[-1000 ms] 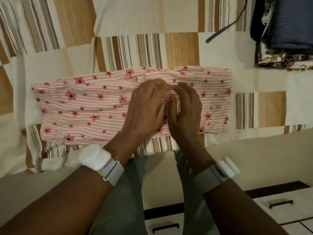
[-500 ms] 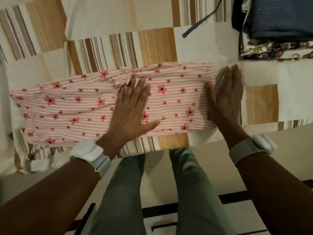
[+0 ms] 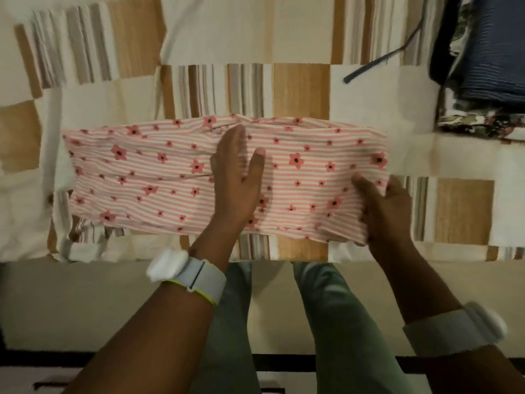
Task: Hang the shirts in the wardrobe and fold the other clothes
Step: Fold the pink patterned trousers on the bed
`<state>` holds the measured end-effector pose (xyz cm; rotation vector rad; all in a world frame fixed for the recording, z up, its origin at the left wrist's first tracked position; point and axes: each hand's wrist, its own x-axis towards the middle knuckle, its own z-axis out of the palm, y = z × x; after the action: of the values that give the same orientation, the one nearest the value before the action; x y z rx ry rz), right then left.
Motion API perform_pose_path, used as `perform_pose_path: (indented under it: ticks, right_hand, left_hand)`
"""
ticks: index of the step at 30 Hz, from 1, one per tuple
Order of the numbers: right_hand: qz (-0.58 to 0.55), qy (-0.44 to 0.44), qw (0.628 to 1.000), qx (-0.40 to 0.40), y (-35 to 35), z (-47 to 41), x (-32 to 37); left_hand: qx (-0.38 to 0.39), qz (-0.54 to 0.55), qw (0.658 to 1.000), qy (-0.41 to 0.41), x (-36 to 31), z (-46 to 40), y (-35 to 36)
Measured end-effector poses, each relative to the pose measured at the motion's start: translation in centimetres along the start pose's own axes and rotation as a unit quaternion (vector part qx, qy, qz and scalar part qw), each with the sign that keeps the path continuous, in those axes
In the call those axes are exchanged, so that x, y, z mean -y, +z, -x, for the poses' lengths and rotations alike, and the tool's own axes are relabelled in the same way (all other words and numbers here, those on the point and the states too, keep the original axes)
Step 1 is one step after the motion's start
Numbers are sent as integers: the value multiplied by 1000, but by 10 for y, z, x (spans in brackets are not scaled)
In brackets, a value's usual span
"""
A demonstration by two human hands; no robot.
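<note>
- I see the pink striped garment [image 3: 159, 177], printed with small red flowers, lying folded into a long band on the bed [image 3: 301, 89]; its long axis runs left to right across my view, parallel to the bed's near edge.
- Its left end points toward the left side of the bed and lies flat; its right end is lifted a little off the bedspread, near the lower right corner.
- My left hand [image 3: 235, 180] lies flat on the middle of the garment, its fingers [image 3: 230, 143] straight and pointing away from me toward the band's far edge, thumb spread out to the right. It presses and does not grasp.
- My right hand [image 3: 383, 206] grips the garment's right end: its fingers [image 3: 362, 184] curl over the top of the cloth and the thumb shows at the cloth's outer edge, so the fabric is pinched between them.
- The two hands are well apart along the band, one at the centre and one at the end.
- A pale band with a white pod sits on each wrist [image 3: 184, 273].
- A stack of folded clothes [image 3: 488, 66], dark blue on top and a floral print beneath, sits at the far right of the bed, apart from the garment.
- A dark cord [image 3: 377, 61] lies on the bedspread beside that stack.
</note>
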<state>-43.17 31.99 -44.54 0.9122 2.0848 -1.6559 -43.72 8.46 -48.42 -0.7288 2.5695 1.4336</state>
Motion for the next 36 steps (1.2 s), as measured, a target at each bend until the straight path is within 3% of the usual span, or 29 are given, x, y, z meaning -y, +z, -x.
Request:
perform_pose_path:
  ticks: [4, 6, 10, 12, 14, 15, 18, 21, 26, 29, 31, 33, 34, 36]
  right_hand:
    - [7, -159, 986, 45, 41, 41, 50]
    - [14, -193, 976, 99, 76, 69, 72]
    - [154, -238, 940, 187, 188, 113, 86]
    - [210, -249, 907, 266, 240, 126, 76]
    - [233, -231, 880, 344, 274, 135, 65]
    - [238, -231, 878, 345, 281, 136, 58]
    - [238, -240, 909, 243, 286, 136, 44]
    - [264, -266, 914, 157, 264, 125, 31]
    - [312, -299, 884, 180, 258, 116, 19]
    - [345, -311, 865, 189, 270, 116, 17]
    - [361, -356, 849, 148, 280, 116, 22]
    - [376, -399, 830, 104, 293, 114, 26]
    - [393, -409, 819, 92, 301, 110, 29]
    - [457, -408, 785, 91, 318, 97, 26]
  left_hand:
    - [5, 117, 990, -75, -15, -7, -31]
    - [8, 170, 981, -93, -24, 0, -62]
    - [111, 386, 895, -194, -18, 11, -150]
    - [77, 448, 854, -254, 0, 9, -186]
    - [45, 412, 865, -283, 23, -1, -207]
    - [41, 371, 884, -282, 36, -7, -211]
    - [68, 243, 936, -244, 78, -26, -224]
    - [95, 213, 955, -186, 91, -35, -230]
    - [68, 192, 971, -128, 107, -41, -260]
    - [33, 79, 990, -111, 126, -50, -274]
    - [-44, -51, 993, -95, 122, -50, -277]
    - [-127, -126, 984, -15, 105, -47, -271]
    - [-129, -138, 981, 48, 96, -47, -264]
    - [-57, -213, 964, 152, 102, -52, -241]
